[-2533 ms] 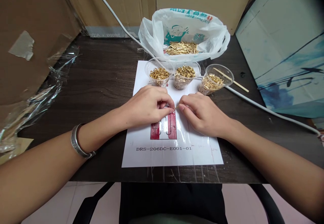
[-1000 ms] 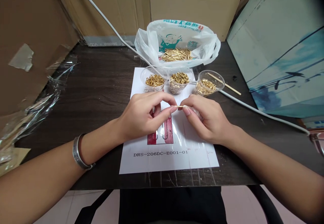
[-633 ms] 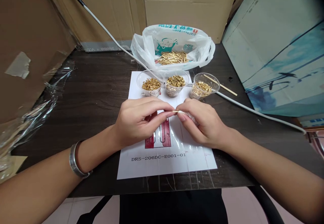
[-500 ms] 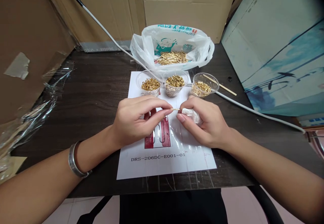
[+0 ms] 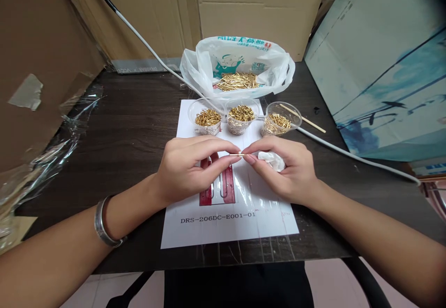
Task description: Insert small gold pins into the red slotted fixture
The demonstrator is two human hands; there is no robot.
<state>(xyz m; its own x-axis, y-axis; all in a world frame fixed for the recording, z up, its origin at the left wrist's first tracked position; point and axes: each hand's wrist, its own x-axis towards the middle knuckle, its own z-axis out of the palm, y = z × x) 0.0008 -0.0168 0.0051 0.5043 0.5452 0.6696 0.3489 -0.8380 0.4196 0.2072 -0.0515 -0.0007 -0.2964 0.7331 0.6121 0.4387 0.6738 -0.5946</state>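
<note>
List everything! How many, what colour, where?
Pin: seemingly one, gold, centre
Wad: one, white, right hand
Cups: three, clear, beyond pin
Bag: one, white, behind cups
Pieces: many, gold, cups and bag
Stick: one, tan, near cups
Table: one, dark brown, underneath
Sheet: one, white, below pin
Cable: one, white, across table
Cardboard: several, brown, behind, left
Panel: one, pale blue, right
Wrap: some, clear, left
Chair: one, black, below
Bracelet: one, silver, left wrist
Left hand: one, pinching pin
Right hand: one, pinching pin
</note>
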